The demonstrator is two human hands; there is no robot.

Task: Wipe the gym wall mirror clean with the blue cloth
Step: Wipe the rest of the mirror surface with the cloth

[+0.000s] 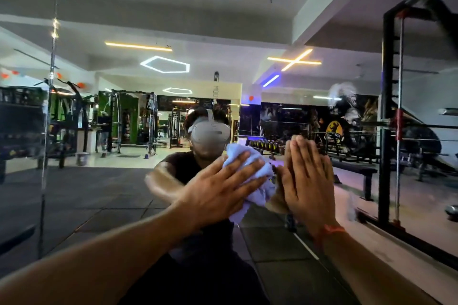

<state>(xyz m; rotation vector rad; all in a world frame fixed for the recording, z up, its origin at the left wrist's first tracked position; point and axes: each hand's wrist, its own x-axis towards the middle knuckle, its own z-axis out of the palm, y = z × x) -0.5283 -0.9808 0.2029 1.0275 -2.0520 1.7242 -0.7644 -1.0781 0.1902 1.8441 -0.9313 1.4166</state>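
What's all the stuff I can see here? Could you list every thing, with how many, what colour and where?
Wall mirror: one, fills the view, reflecting the gym.
Blue cloth: one, pale blue, bunched against the mirror at centre.
Smears: a few, whitish, on the glass at upper right.
Rack frame: one, black, at right.
Ceiling lights: several, white hexagons and yellow bars, in the reflection.
Bench: one, black, reflected at right.
Bucket: one, grey, reflected on the floor at left.
Wrist band: one, orange, on the right wrist.
Left hand: fingers straight, pressing the cloth to the mirror.
Right hand: flat, fingers straight, against the mirror beside the cloth.
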